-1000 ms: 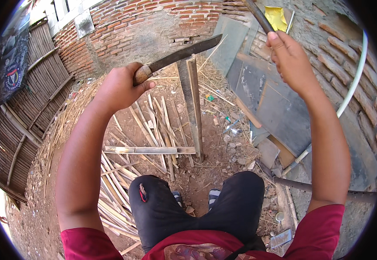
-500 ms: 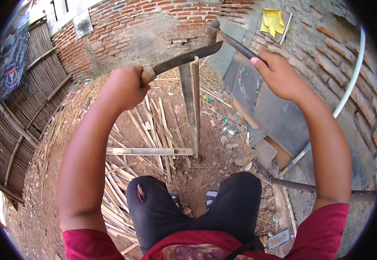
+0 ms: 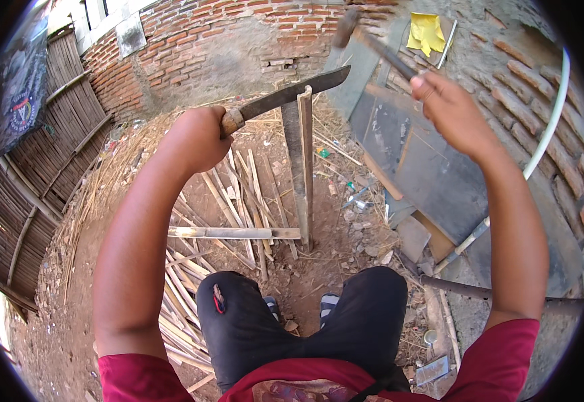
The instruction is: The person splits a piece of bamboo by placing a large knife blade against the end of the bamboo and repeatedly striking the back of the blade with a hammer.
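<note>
My left hand (image 3: 198,137) is closed round the short wooden handle of a machete (image 3: 285,95). The dark blade points away to the right and lies at the top end of an upright split bamboo piece (image 3: 305,167); how deep it sits in the bamboo I cannot tell. In my right hand (image 3: 449,110) is a hammer (image 3: 384,52), gripped by its dark handle. The hammer's head is raised above the blade's tip, apart from it and slightly blurred. A horizontal bamboo strip (image 3: 238,233) meets the upright's lower part from the left.
Several loose bamboo strips (image 3: 183,315) lie on the dirt at left. Dark flat sheets (image 3: 433,184) lean on the brick wall (image 3: 218,40) side at right, with a pale pipe (image 3: 552,127) beside them. A woven bamboo panel (image 3: 37,141) stands far left.
The hammer has lifted up from close above the blade near its tip, and my right hand has moved slightly up and right. The machete has barely shifted.
</note>
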A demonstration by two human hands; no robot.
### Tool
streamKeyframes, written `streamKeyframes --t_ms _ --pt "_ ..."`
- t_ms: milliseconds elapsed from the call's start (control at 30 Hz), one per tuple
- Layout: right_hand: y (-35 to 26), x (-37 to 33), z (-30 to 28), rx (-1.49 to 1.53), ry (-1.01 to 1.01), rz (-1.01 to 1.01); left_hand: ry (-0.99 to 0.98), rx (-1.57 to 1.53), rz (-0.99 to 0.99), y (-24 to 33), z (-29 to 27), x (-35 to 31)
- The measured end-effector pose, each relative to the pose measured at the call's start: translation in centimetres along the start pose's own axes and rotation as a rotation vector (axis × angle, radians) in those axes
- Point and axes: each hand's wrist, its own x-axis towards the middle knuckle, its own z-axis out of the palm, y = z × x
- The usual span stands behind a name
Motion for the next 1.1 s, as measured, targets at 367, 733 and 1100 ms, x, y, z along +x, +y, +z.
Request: streamKeyframes --t_ms 367,733,1100 --pt "1.0 0.0 1.8 0.070 0.036 -0.056 -0.061 0.049 -0.022 1.8 0.4 -0.4" --pt "1.0 -0.1 1.1 0.078 -0.050 0.124 -0.031 0.062 -0.028 1.5 2.0 -0.3" --pt "3.1 -1.7 2.9 -0.115 -0.182 -0.021 -0.054 0.031 -0.093 0.3 2.8 -0.4"
